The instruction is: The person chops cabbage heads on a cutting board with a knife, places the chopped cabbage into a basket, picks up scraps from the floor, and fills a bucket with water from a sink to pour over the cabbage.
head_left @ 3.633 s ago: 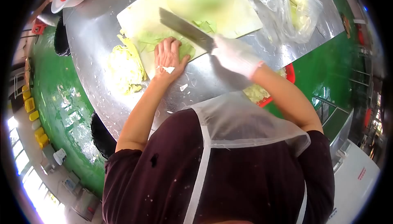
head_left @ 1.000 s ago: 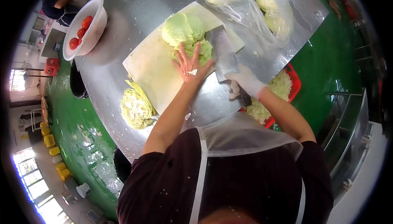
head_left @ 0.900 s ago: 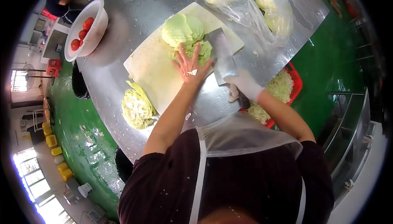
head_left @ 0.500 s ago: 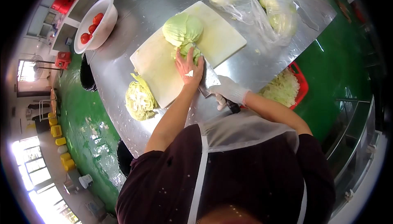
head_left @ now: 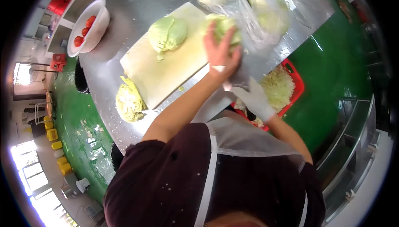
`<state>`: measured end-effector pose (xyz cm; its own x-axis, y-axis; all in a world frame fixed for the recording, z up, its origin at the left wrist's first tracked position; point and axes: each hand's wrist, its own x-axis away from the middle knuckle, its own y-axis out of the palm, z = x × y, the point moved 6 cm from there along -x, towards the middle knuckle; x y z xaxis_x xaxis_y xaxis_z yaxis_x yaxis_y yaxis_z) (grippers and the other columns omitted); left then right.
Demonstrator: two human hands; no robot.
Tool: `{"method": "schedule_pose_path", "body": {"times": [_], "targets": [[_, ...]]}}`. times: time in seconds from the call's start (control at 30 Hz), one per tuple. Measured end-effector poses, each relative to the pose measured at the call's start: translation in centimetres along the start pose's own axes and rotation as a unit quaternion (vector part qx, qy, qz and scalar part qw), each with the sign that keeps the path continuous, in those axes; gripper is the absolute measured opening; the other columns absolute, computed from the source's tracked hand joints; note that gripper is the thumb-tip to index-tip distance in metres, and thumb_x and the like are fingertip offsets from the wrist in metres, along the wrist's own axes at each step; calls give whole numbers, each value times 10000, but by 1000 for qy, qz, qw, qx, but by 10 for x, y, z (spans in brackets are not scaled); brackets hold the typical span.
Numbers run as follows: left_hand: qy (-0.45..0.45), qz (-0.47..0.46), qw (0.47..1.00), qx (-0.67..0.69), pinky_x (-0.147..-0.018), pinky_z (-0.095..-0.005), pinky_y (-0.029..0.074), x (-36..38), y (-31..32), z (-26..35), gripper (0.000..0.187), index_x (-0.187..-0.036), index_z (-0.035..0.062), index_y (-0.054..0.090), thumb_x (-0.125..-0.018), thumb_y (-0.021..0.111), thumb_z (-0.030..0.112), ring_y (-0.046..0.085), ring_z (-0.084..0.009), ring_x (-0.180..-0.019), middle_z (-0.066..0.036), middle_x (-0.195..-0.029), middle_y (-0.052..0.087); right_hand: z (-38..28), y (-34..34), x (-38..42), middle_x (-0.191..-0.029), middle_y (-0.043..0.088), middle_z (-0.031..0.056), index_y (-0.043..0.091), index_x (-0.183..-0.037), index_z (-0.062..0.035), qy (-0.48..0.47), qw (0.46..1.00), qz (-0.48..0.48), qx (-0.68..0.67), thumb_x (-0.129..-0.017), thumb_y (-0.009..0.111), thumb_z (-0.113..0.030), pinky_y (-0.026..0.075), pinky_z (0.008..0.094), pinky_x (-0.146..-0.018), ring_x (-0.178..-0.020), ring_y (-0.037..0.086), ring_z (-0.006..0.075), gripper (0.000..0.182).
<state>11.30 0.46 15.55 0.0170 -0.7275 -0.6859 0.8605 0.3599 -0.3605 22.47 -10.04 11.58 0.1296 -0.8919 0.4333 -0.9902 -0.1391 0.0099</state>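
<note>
Left hand point(head_left: 223, 59), blurred: seemingly grasping cabbage piece point(head_left: 224, 21), newly at chopping board's point(head_left: 158, 73) two o'clock. Right hand point(head_left: 257, 101): clasping knife point(head_left: 250, 115).

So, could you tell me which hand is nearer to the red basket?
Right: the right hand is at the left side of the basket; the left hand is farther away, beside the board.

I get only a smear from the left hand point(head_left: 223, 56) and the leafy cabbage piece point(head_left: 226, 24) partly behind its fingers, so I can't tell its grip. The right hand point(head_left: 257, 101) covers part of the knife point(head_left: 251, 115), whose blade blurs out on me. The tabletop hides some of the red basket point(head_left: 298, 81); the top edge crops the bagged cabbages point(head_left: 268, 13).
</note>
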Motion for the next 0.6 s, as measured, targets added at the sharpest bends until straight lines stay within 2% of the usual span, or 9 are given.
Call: {"method": "schedule_pose_path", "body": {"times": [0.13,0.2,0.27,0.33,0.37,0.47,0.5,0.53,0.6], "targets": [[91,-88,983,134,-1008,-495,403,22,104,72,488,-1253,149,607,-772,656,85,421,-480,-1202,-294,-1415,343,37,-79,59,-886,652,106,505,-1195,58,-26,973,227,23,-877,662,-186,496,287,-540,-644,613,144,430],[82,-142,965,204,-998,-492,404,54,162,101,481,-1254,162,602,-781,649,87,428,-479,-1196,-287,-1403,370,61,-108,93,-879,650,110,510,-1187,57,-64,932,344,91,-877,659,-184,510,294,-558,-673,626,161,421],[51,-211,943,250,-996,-492,398,89,211,121,469,-1254,174,599,-793,637,99,427,-483,-1197,-282,-1395,389,109,-135,117,-824,573,37,456,-1143,-21,17,920,390,25,-899,636,-92,489,270,-461,-542,536,109,311],[-3,-294,917,271,-1002,-496,387,125,254,130,451,-1253,185,598,-807,621,121,419,-492,-1204,-279,-1392,399,109,-134,135,-787,557,32,455,-1109,-29,63,893,444,-47,-899,637,-88,490,274,-455,-542,540,114,284],[-30,-340,917,206,-1010,-501,389,142,281,125,408,-1254,190,597,-846,602,182,448,-478,-1199,-253,-1398,415,112,-136,144,-755,576,61,475,-1090,-20,73,879,471,-25,-902,631,-116,492,288,-465,-540,556,128,262],[-108,-383,917,-12,-1015,-503,400,165,294,98,363,-1247,184,600,-888,585,231,489,-451,-1185,-222,-1368,467,112,-149,167,-812,652,166,495,-1076,8,199,837,500,98,-912,598,-257,507,377,-587,-667,650,235,329],[-113,-396,909,-58,-1018,-502,403,171,288,90,355,-1250,176,597,-901,579,244,499,-443,-1184,-213,-1360,482,125,-159,170,-817,658,204,478,-1068,1,212,834,491,134,-930,557,-293,509,433,-654,-705,655,352,334],[-92,-407,907,-59,-1021,-497,405,165,277,85,357,-1260,160,586,-915,572,253,504,-435,-1188,-204,-1355,493,128,-166,172,-836,660,218,478,-1074,-2,214,822,495,183,-931,550,-301,503,452,-681,-730,648,385,339],[24,-468,883,-24,-1028,-489,404,171,277,86,375,-1284,128,560,-934,561,263,496,-424,-1208,-193,-1355,499,127,-179,171,-873,663,246,478,-1088,-8,207,799,488,283,-932,536,-316,489,490,-734,-780,633,449,350]]}}
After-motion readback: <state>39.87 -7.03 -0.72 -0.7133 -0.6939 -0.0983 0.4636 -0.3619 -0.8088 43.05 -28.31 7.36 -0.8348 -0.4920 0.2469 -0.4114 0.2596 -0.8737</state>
